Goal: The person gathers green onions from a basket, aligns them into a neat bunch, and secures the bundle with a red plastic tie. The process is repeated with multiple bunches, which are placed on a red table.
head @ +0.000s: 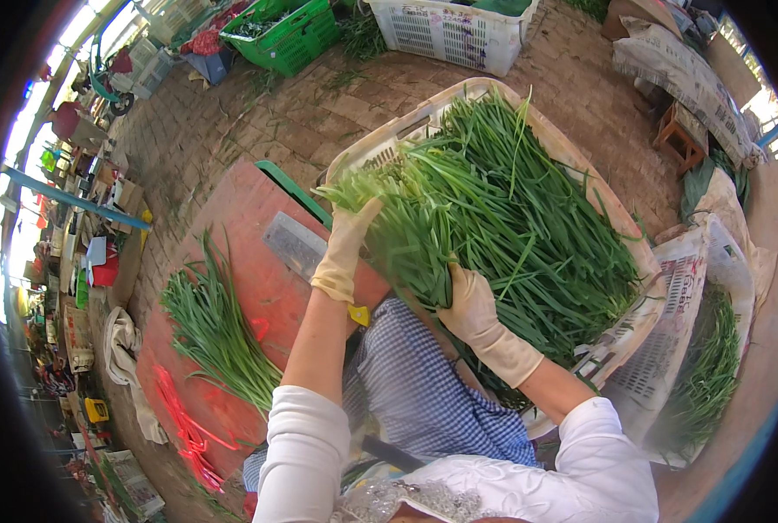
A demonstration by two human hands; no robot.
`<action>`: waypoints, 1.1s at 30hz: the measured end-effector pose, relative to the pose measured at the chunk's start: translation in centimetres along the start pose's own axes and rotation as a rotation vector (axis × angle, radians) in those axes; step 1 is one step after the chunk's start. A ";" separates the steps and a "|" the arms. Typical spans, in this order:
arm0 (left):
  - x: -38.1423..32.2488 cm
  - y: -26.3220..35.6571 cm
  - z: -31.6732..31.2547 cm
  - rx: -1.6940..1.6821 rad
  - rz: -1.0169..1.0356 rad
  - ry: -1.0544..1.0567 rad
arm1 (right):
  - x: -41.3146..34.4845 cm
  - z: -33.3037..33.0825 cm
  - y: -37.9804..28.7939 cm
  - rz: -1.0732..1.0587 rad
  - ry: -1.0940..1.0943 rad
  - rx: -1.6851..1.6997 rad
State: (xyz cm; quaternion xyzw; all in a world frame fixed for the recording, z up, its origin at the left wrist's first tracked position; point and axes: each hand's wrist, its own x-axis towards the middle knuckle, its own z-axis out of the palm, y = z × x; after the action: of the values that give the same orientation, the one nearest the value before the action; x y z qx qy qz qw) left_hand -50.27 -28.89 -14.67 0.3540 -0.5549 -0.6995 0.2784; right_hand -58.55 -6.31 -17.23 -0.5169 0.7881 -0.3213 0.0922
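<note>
My left hand (348, 243), in a cream rubber glove, closes around the pale ends of a bunch of long green leafy stalks (408, 242), perhaps garlic chives. My right hand (477, 304), gloved alike, grips the darker leaf end of that bunch. Both hands are over the near left side of a white plastic crate (598, 183) full of such stalks. A cleaver (291, 243) lies on the red board (232, 189), its handle end hidden by my left arm. Another bunch (225, 333) lies on the board, beside red plastic ties (189, 428).
A green crate (291, 40) and a white crate (451, 33) stand on the brick floor beyond. To the right are another white crate (664, 346) with greens and a wooden stool (680, 140) beside sacks. Cluttered goods line the left side.
</note>
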 end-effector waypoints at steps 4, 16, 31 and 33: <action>-1.3 1.2 -1.3 0.027 0.014 -0.232 | -0.6 -0.7 0.1 -0.178 0.171 0.017; -3.0 1.5 1.4 -0.333 0.115 0.034 | -2.7 -0.3 1.1 -0.196 0.105 0.001; -8.4 3.8 1.1 0.005 0.057 -0.252 | -1.8 -4.1 1.3 -0.015 -0.053 0.069; -9.4 3.6 1.4 -0.104 -0.005 -0.237 | -1.6 -6.7 0.2 -0.018 -0.067 -0.076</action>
State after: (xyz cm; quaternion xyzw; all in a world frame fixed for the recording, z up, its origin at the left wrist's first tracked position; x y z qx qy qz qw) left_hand -45.79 -21.53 -9.24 0.2551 -0.5459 -0.7650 0.2272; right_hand -61.17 -2.12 -12.40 -0.5376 0.7915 -0.2745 0.0957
